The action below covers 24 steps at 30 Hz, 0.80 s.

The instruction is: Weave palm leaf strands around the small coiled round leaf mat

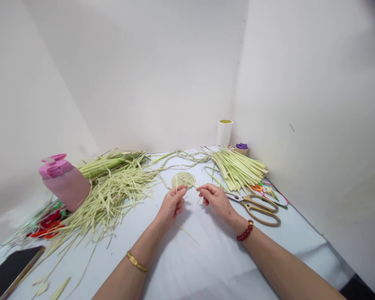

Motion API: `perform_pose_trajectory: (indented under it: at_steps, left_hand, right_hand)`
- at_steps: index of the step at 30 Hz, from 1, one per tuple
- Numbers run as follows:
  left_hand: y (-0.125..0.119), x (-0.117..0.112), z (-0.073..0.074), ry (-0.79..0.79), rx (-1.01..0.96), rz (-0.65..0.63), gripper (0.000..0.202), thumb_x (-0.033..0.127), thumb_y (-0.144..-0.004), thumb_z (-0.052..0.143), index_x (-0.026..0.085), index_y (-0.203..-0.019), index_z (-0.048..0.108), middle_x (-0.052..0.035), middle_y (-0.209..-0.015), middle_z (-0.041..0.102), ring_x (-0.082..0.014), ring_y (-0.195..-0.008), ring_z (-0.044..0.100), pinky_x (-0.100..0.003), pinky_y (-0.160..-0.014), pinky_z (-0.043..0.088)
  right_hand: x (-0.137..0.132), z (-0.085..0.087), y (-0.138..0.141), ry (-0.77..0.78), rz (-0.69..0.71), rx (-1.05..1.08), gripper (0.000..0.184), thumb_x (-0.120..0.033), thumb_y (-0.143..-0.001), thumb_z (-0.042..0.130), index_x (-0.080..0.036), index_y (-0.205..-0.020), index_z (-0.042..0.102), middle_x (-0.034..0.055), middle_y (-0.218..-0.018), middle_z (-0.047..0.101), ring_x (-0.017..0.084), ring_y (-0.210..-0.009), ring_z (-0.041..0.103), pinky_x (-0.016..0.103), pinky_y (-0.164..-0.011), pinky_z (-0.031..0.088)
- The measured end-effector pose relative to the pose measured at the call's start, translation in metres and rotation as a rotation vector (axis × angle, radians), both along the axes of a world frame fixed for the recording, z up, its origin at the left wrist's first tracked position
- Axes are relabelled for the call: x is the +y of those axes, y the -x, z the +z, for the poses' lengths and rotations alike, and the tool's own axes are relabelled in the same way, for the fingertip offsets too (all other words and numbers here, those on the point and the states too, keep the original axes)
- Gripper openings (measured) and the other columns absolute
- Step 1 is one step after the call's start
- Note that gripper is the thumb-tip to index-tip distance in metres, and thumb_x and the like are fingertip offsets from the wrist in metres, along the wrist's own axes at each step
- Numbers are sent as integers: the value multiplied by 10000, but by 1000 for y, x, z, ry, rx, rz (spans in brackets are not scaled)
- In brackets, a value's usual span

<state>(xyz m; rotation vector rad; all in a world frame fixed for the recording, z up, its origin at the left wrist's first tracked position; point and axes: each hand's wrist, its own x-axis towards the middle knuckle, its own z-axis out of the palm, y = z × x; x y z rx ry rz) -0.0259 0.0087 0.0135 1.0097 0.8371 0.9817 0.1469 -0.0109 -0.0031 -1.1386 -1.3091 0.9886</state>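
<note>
A small round mat of coiled, pale green plaited straw (183,179) lies flat on the table just beyond my fingertips. My left hand (171,205) is closed in a pinch at the mat's near edge, with a thin straw strand rising from the fingers. Thumb and forefinger of my right hand (216,201) pinch the end of a pale straw strand to the right of the mat. A plaited straw cord (166,168) trails from behind the mat toward the back of the table.
Loose straw (112,196) and a pink bottle (64,183) stand left, with a dark phone (12,271) nearer. Gold-handled scissors (262,208) lie beside my right wrist. Behind them are cut stalks (237,166), a cup of purple pieces (242,149) and a white cylinder (224,133).
</note>
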Motion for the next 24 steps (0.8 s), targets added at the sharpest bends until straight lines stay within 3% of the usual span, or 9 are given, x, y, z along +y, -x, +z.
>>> perform_pose_trajectory:
  at_steps: [3, 7, 10, 15, 19, 24]
  left_hand:
    - [-5, -4, -5, -23, 164, -79, 374, 468, -751, 626, 167, -969, 585, 126, -464, 182, -49, -388, 140, -166, -357, 164]
    - [-7, -6, -10, -66, 265, -105, 461, 595, -737, 566, 139, -794, 602, 113, -470, 199, -52, -397, 179, -194, -386, 196]
    - [-7, -6, -10, -150, 335, -101, 456, 601, -706, 592, 146, -703, 570, 96, -485, 265, -55, -409, 237, -205, -404, 195]
    - [-7, -6, -7, -262, 385, -44, 395, 540, -709, 611, 146, -709, 583, 72, -537, 343, -65, -477, 279, -205, -462, 234]
    - [-8, -6, -4, -274, 390, -85, 386, 539, -737, 571, 153, -740, 581, 62, -533, 382, -77, -497, 311, -204, -480, 242]
    - [-13, -12, 1, -230, 366, -29, 366, 539, -731, 557, 173, -721, 544, 88, -503, 297, -70, -463, 241, -195, -450, 214]
  right_hand:
    - [-3, 0, 0, -126, -18, -150, 185, -255, -821, 514, -188, -859, 683, 10, -733, 619, 110, -570, 536, 230, -556, 442]
    - [-8, -2, 5, -396, -14, -398, 200, -201, -864, 500, -205, -831, 697, 36, -788, 603, 139, -721, 574, 256, -691, 457]
    - [-9, -5, 8, -480, -19, -509, 199, -180, -877, 492, -206, -860, 688, 41, -802, 577, 139, -721, 564, 254, -683, 447]
    - [-8, -4, 8, -495, -106, -457, 153, -158, -871, 494, -188, -855, 643, 29, -780, 585, 135, -718, 559, 238, -681, 425]
    - [-10, 0, 9, -490, -148, -454, 152, -155, -867, 471, -178, -758, 574, 7, -724, 558, 119, -663, 512, 226, -637, 381]
    - [-13, 4, 12, -408, -161, -478, 285, -236, -879, 451, -182, -599, 457, -27, -583, 465, 99, -545, 413, 230, -551, 312]
